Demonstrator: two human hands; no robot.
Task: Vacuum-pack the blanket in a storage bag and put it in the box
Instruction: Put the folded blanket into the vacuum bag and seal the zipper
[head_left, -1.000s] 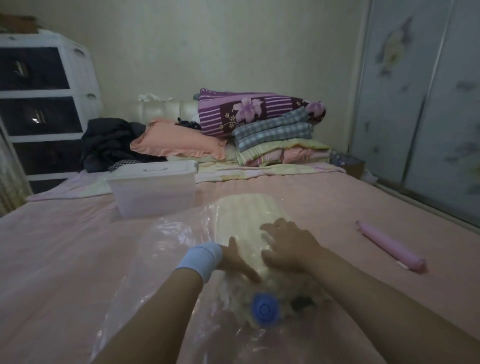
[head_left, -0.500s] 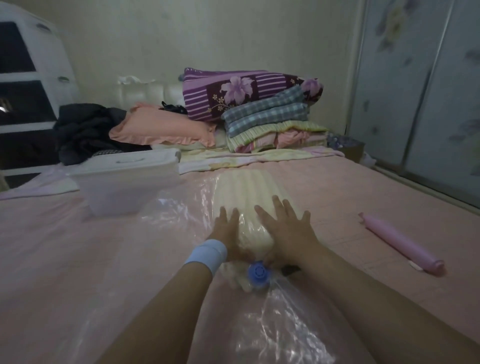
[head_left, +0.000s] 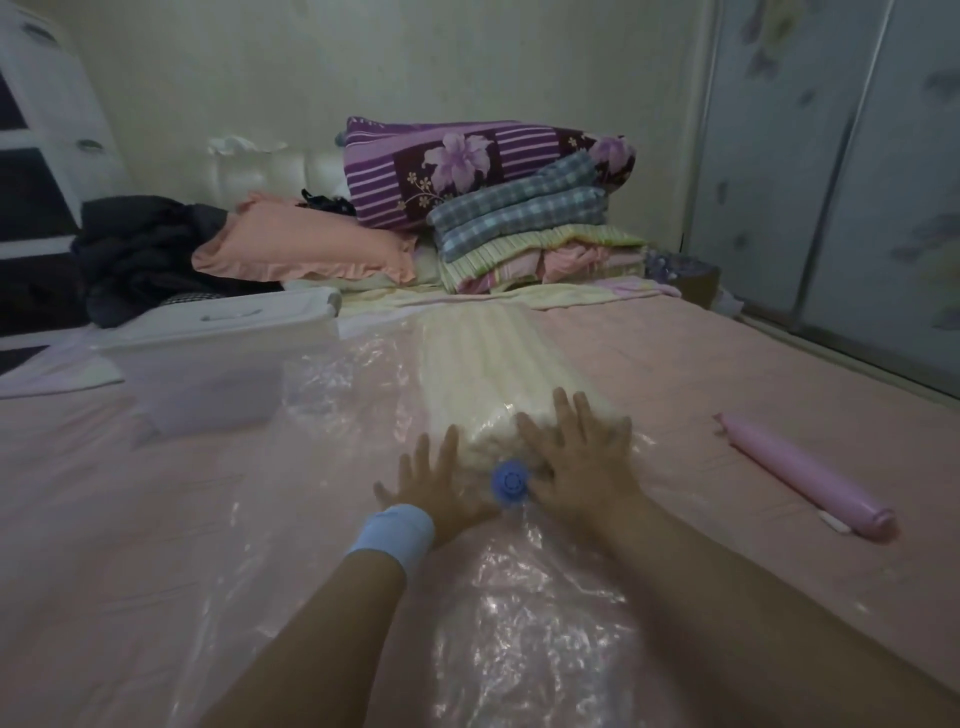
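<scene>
A cream ribbed blanket (head_left: 483, 364) lies folded long inside a clear plastic storage bag (head_left: 332, 395) spread on the pink bed. The bag's blue round valve (head_left: 510, 481) sits at the blanket's near end, between my hands. My left hand (head_left: 441, 480), with a light blue wristband, presses flat on the bag just left of the valve, fingers spread. My right hand (head_left: 579, 457) presses flat on the blanket's near end, fingers apart. A translucent white box (head_left: 208, 374) with its lid on stands on the bed to the left of the bag. A pink hand pump (head_left: 805, 475) lies to the right.
Folded quilts and blankets (head_left: 498, 202) are stacked at the head of the bed beside an orange pillow (head_left: 306, 249) and dark clothes (head_left: 145, 249). A white drawer unit (head_left: 41, 119) stands at far left. Sliding wardrobe doors (head_left: 841, 171) run along the right.
Both hands have slid forward along the bag and flattened out, fingers now spread. The valve has shifted from below my hands to between them. The view has moved closer.
</scene>
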